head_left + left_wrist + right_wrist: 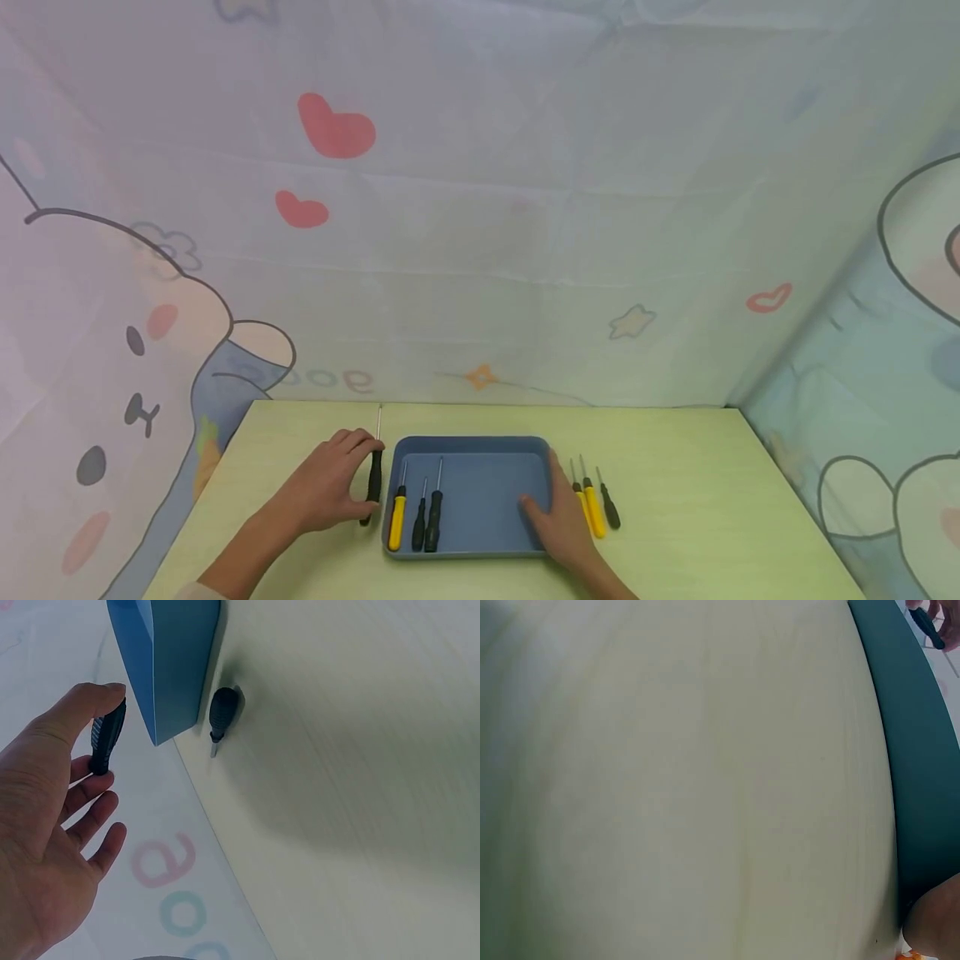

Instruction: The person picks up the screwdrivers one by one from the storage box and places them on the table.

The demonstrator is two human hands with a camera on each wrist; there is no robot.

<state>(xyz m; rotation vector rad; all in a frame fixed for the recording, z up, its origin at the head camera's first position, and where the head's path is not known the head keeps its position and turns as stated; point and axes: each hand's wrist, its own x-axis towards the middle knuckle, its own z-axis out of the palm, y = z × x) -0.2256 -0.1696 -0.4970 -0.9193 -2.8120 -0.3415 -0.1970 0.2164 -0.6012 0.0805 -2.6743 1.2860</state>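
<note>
My left hand (333, 479) holds a black-handled screwdriver (375, 475) between thumb and fingers, just left of the blue-grey tray (480, 554). In the left wrist view that raised handle (109, 736) shows between thumb and fingertips. Below it, another dark screwdriver (223, 711) lies on the table beside the tray wall (180, 667). My right hand (566, 525) grips the tray's right side, thumb inside the rim and fingers along the outside. Inside the tray's left part lie a yellow-handled screwdriver (397, 521) and two black-handled ones, a shorter (419, 525) and a longer (433, 521).
Right of the tray, two yellow-handled screwdrivers, the nearer one (594, 508) plainly seen and the other partly behind my right hand, lie by a small black one (611, 510). A printed cloth (525, 250) hangs behind the pale table (690, 500).
</note>
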